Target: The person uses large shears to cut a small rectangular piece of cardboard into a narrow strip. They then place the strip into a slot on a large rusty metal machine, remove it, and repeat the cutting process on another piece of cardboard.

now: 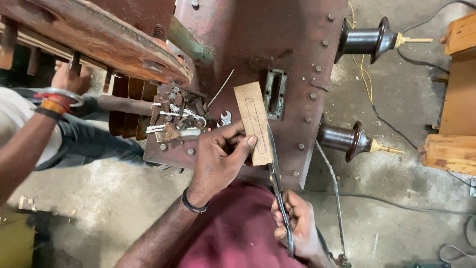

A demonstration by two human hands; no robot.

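Pinching a tan cardboard strip (pixel 254 121) between thumb and fingers, the left hand (pixel 220 159) holds it over the near edge of the rusty red metal cover (pixel 292 44). The right hand (pixel 296 226) is curled tight round the scissors (pixel 276 191), blades along the strip's right side. A co-worker's bangled arm (pixel 34 129) reaches in at the cover's left edge, a small spanner (pixel 225 118) just beside the strip.

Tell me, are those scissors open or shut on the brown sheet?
Open, as far as I can see: the scissors run along the brown sheet's right edge, held by the right hand.
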